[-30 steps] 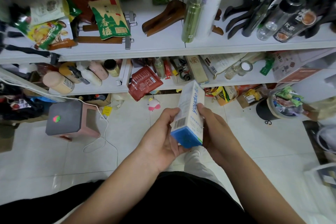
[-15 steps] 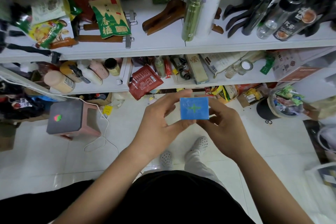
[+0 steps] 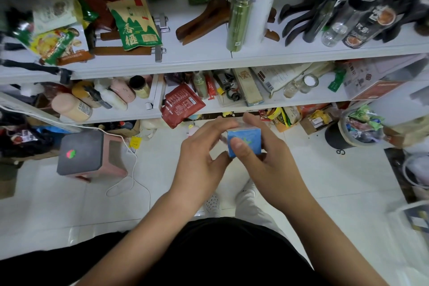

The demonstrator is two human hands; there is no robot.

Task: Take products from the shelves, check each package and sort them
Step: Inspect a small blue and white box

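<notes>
Blue-ended box (image 3: 246,143) is held at frame centre, gripped by left hand (image 3: 199,160) and right hand (image 3: 271,162); right thumb is pressed on the blue face. Lower shelf edge (image 3: 290,105) lies just above, tiled floor (image 3: 162,181) below.

Bright, even light is falling; the floor (image 3: 58,211) is showing faint glare, the shelves (image 3: 197,55) are bowing and blurring at the edges.

Stool (image 3: 80,153) L of box (image 3: 251,139), shelves (image 3: 209,58) behind, bucket (image 3: 334,137) R.
</notes>
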